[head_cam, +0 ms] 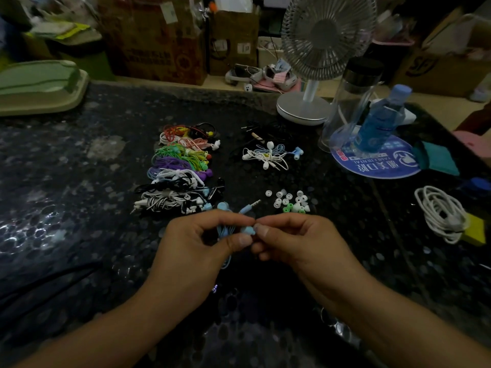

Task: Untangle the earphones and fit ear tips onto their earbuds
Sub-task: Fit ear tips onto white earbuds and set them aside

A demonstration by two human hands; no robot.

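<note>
**A:** Two hands over the table (79, 160), meeting just near-side of the tips (289, 201). Left hand (196, 251) grips a coiled blue earphone (225, 231), fingers curled round the bundle. Its plug (251, 205) sticks out past the knuckles toward the tips.

**B:** Right hand?

**A:** Right hand (295, 243) pinches at the blue earbud (248, 231), thumb and forefinger closed on it, right against the left thumb. Can't tell if a tip is between the fingers, too small and dark.

**B:** Where's the rest of the stock?

**A:** Tips are a loose scatter, mostly white, a few green, just beyond the right hand. Left of the tips: a row of coiled earphones (180, 168), red at the far end, then pink, green, purple, white, black, striped nearest the left hand. Beyond the tips: a tangle (271, 155) of white and light blue earphones, not coiled. Dark cables lie just past that tangle.

**B:** Anything else on the table?

**A:** Fan (318, 49) well beyond the tips, to the right. Clear bottle (350, 102) and blue bottle (380, 120) right of the fan, on a round blue mat (377, 166). White cable (441, 213) coiled far right of the tips, touching a yellow pad (475, 229). Green tray (37, 86) at the far left edge. Cardboard boxes (159, 35) behind the table.
</note>
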